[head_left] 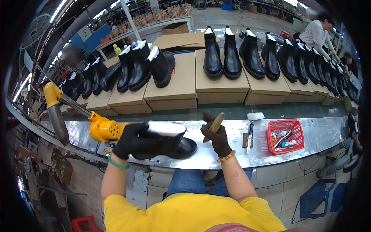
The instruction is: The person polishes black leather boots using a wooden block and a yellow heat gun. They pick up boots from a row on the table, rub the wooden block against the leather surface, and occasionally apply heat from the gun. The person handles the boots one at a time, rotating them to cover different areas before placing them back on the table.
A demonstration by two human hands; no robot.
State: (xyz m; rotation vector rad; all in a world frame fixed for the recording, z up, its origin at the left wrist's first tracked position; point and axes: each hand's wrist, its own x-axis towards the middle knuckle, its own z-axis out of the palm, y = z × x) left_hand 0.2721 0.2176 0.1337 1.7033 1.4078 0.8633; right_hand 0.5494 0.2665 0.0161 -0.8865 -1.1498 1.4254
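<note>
My left hand [130,138], in a black glove, is closed around the shaft of a black ankle boot [182,148]. White stuffing [167,127] shows at the boot's top, and its toe points right over the metal bench. In my right hand [219,142], also gloved, is a tan, tapered stick-like tool [215,124], held at a slant to the right of the boot and apart from it. I cannot make out exactly what kind of tool it is. Part of the boot's shaft is hidden by my left glove.
On the bench [239,160] are a red basket [301,131] of small items, a pen-like tool [250,135] on a brown pad, and a white block [255,116]. A yellow jointed fixture [103,128] stands left. Beyond, black boots [212,58] line cardboard boxes [220,89]. A person [315,34] works far right.
</note>
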